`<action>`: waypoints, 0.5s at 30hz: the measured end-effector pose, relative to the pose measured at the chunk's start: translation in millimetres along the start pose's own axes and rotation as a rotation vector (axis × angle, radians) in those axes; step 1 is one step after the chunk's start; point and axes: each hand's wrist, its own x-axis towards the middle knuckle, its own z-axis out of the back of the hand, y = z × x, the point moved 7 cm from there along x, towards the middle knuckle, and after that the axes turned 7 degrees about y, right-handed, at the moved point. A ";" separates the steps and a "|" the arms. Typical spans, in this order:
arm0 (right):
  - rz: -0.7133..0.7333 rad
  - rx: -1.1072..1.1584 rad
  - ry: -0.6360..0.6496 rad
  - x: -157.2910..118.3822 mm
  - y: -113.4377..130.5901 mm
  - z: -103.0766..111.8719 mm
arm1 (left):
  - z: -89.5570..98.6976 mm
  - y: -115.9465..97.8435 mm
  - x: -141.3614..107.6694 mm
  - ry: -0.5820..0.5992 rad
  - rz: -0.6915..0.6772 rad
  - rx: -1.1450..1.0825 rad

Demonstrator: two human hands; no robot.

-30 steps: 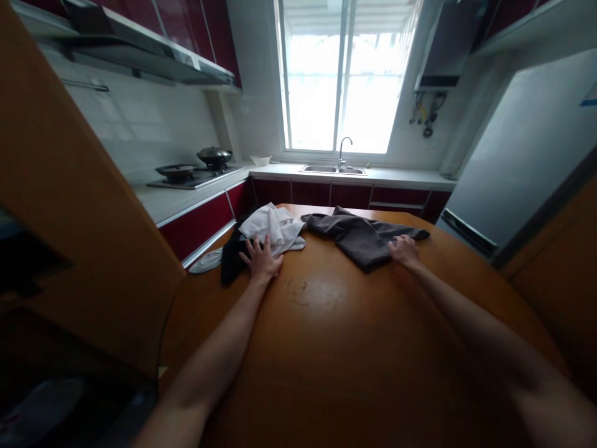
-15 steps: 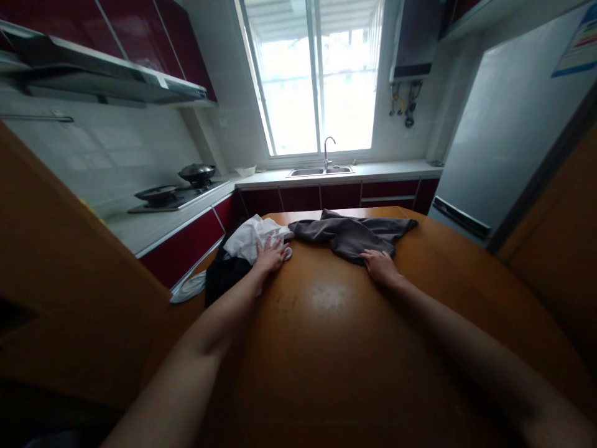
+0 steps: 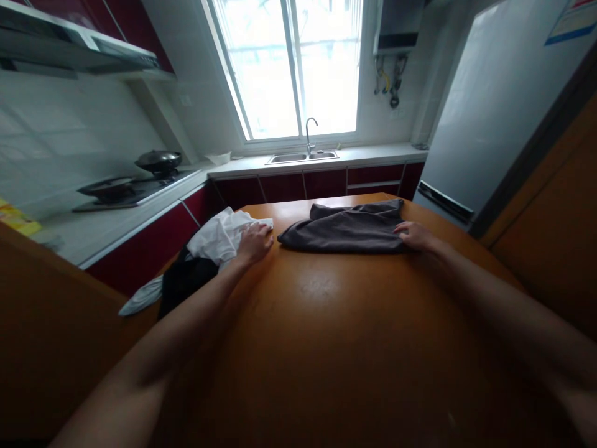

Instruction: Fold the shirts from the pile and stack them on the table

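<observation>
A dark grey garment (image 3: pixel 349 230) lies stretched out sideways on the wooden table (image 3: pixel 317 323). My right hand (image 3: pixel 416 236) grips its right end, the fingers bent onto the cloth. On the left, my left hand (image 3: pixel 254 241) rests at the right edge of a crumpled white cloth (image 3: pixel 217 235), its fingers slightly apart and curved downward. Black cloth (image 3: pixel 184 283) lies beside the white one, partly behind my left forearm, and a pale piece of cloth (image 3: pixel 142 296) sticks out at the far left.
Beyond the table, a counter (image 3: pixel 242 164) holds a sink (image 3: pixel 303 157) with a tap (image 3: pixel 308 134). Pans, one of them a lidded wok (image 3: pixel 158 162), stand on the stove at the left. A fridge (image 3: pixel 485 106) is at the right.
My right hand has moved right with the grey garment's end, and the garment now lies straighter. My left hand has shifted on the white cloth. The view has tilted and turned slightly.
</observation>
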 end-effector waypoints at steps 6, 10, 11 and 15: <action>-0.212 -0.037 -0.077 44.2 4.8 10.3 | -13.8 -72.3 74.6 0.146 0.013 -0.225; -0.314 -0.046 -0.055 59.8 -4.0 1.5 | -38.5 -87.2 103.1 0.274 0.002 -0.248; -0.329 -0.047 -0.053 60.9 -5.5 0.1 | -44.3 -87.4 105.0 0.302 -0.002 -0.255; -0.327 -0.061 -0.082 54.5 -3.5 2.5 | -52.3 -83.1 100.6 0.325 -0.007 -0.277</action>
